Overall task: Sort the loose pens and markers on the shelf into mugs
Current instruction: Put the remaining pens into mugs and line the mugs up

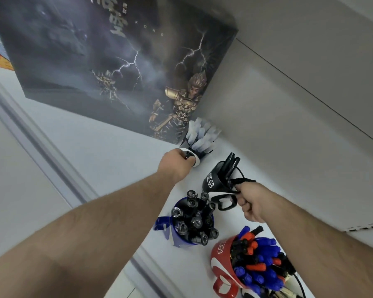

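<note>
My left hand (175,164) grips the handle of a black-and-white mug (195,157) that holds pale translucent pens (200,136), at the back of the white shelf (116,151). My right hand (249,201) holds a black mug (215,179) by its handle, tilted and lifted, with a few black markers (230,163) sticking out. Just below it stands a blue mug (181,237) packed with black pens (194,218). Nearer to me, a red mug (221,263) is stuffed with blue, red and black markers (256,259).
A large dark box (108,57) printed with lightning and an armoured figure stands at the back of the shelf, right behind the pale-pen mug. A grey wall panel (299,104) closes the shelf on the right. A black cable (299,284) runs beside the red mug.
</note>
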A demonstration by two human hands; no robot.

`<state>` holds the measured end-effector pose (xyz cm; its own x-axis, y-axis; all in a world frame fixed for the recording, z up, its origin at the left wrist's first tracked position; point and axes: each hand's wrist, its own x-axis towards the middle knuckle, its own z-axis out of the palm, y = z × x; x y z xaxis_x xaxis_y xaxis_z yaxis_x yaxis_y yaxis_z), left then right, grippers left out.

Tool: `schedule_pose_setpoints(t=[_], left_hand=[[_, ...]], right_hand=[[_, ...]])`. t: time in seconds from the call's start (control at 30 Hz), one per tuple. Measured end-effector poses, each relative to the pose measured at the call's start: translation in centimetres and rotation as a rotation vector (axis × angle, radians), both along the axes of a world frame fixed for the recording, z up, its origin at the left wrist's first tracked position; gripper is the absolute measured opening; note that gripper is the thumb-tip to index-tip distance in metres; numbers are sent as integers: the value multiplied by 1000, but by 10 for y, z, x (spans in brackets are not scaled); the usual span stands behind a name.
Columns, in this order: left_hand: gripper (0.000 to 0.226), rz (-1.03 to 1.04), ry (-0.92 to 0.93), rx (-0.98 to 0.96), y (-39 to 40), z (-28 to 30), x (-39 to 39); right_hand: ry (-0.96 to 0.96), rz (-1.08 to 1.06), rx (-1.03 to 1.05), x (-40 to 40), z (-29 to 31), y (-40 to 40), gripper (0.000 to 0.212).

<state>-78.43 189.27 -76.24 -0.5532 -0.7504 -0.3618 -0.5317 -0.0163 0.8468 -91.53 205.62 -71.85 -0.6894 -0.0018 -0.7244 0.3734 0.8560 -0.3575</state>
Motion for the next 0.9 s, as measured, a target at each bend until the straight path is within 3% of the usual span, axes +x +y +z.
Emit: schedule_pose_setpoints(t=[0.07, 0.33, 0.63, 0.9], left_hand=[[14, -16, -60, -84, -3, 0, -5], [23, -39, -150, -251, -23, 2, -4], [15, -114, -251, -331, -30, 2, -12], [34, -102, -157, -211, -29, 0, -17]], right_hand=[[2, -72, -76, 9, -4, -9, 28], [-11, -155, -368, 24, -18, -43, 30], [103, -98, -389, 31, -22, -61, 29], [126, -50, -409, 19, -23, -63, 28]])
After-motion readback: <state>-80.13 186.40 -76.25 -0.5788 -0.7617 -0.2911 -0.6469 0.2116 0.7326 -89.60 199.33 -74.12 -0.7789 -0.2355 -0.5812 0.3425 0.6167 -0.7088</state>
